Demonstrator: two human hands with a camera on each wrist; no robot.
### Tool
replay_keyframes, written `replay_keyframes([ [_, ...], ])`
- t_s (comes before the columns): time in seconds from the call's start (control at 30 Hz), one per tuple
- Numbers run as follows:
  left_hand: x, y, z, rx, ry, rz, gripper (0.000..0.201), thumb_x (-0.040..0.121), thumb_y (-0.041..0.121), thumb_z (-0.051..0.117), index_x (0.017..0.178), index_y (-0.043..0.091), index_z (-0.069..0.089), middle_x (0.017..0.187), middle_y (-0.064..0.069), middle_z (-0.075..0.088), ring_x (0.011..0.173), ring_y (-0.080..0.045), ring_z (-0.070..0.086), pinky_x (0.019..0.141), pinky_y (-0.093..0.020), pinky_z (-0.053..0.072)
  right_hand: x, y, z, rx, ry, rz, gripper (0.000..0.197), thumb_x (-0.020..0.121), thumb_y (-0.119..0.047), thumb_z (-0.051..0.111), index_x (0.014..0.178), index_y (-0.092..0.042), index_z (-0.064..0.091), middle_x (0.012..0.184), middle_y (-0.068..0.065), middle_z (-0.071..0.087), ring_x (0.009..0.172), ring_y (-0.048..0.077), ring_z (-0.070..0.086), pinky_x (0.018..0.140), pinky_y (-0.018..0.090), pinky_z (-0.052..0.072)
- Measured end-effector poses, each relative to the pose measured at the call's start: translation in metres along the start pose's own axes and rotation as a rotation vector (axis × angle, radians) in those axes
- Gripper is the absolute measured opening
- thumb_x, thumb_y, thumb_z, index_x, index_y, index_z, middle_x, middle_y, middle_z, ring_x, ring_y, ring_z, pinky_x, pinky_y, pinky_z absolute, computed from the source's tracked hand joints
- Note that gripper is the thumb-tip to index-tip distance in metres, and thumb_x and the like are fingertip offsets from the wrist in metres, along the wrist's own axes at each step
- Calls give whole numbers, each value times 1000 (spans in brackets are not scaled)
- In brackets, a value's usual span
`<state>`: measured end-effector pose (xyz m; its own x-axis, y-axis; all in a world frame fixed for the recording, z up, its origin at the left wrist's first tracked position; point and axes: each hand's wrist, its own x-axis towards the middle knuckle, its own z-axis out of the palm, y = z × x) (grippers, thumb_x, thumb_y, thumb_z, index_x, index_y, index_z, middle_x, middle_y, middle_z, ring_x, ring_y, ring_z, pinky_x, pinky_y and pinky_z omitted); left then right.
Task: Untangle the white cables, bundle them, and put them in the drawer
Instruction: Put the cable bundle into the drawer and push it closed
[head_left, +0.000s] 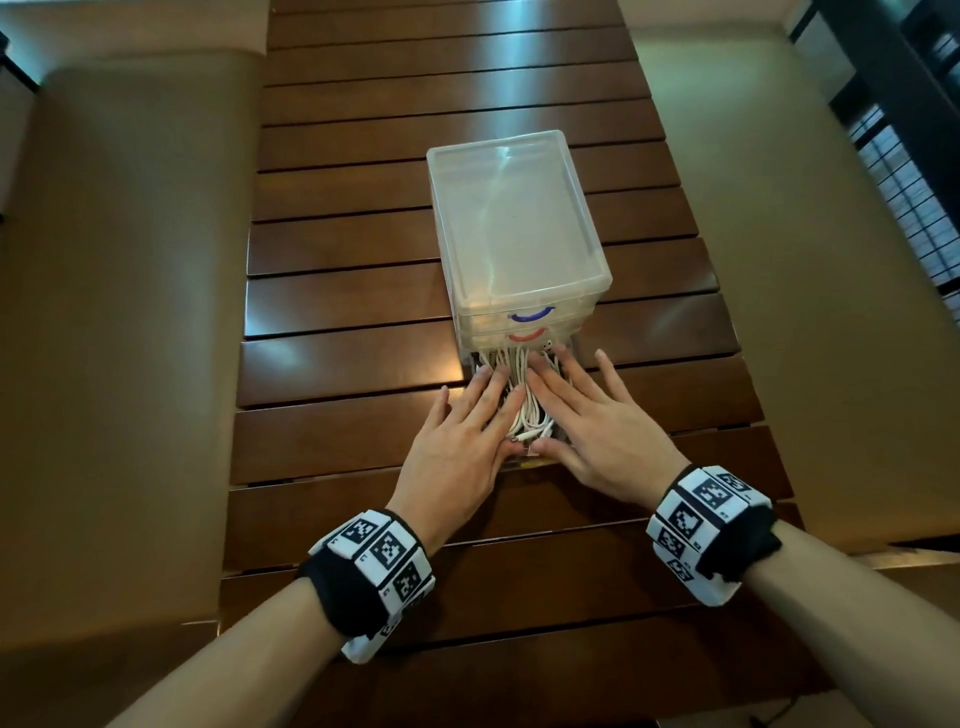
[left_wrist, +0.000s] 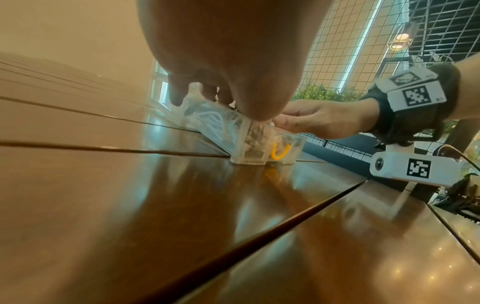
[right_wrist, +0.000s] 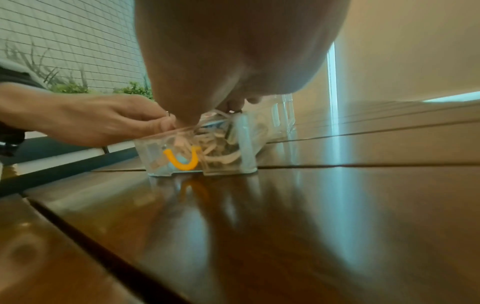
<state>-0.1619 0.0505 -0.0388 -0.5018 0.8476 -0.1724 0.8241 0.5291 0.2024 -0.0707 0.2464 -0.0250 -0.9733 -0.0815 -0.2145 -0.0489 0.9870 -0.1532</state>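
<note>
Both hands, the left hand (head_left: 457, 436) and right hand (head_left: 597, 426), press flat, straight fingers (head_left: 485, 387) on the white cables (head_left: 524, 405), seemingly packing them into the pulled-out drawer (right_wrist: 228, 162) on the counter (head_left: 337, 364).

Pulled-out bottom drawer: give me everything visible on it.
The bottom drawer is clear plastic with an orange U-shaped handle on its front. It is pulled out toward the person, resting on the wooden slat table. White cables fill it. The left hand and right hand press flat on the cables.
</note>
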Motion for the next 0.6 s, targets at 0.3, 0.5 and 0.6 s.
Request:
replay_keyframes([
  [0.3, 2, 22, -1, -189, -22, -151, 73, 98, 63, -1, 156, 20, -12, 162, 1, -26, 147, -11, -30, 119, -50, -17, 15, -3, 13, 272, 29, -9, 71, 100, -52, 18, 158, -15, -1, 166, 2, -11, 152, 13, -14, 124, 48, 11],
  [0.5, 3, 29, 0, -354, 101, -238, 63, 101, 55, -1, 157, 27, -4, 163, 10, -19, 147, -4, -26, 120, -51, -16, 13, -19, 6, 455, 9, 52, 69, 105, -46, 27, 157, -20, -10, 162, -6, -25, 147, 3, -25, 123, 38, -6],
  [0.6, 6, 25, 1, -576, 180, -240, 51, 106, 44, 13, 155, 33, 1, 162, 19, -12, 146, 2, -22, 122, -47, -11, 15, -28, 8, 367, 42, 99, 67, 105, -50, 17, 157, -20, -10, 163, -5, -23, 147, 3, -24, 123, 36, -4],
])
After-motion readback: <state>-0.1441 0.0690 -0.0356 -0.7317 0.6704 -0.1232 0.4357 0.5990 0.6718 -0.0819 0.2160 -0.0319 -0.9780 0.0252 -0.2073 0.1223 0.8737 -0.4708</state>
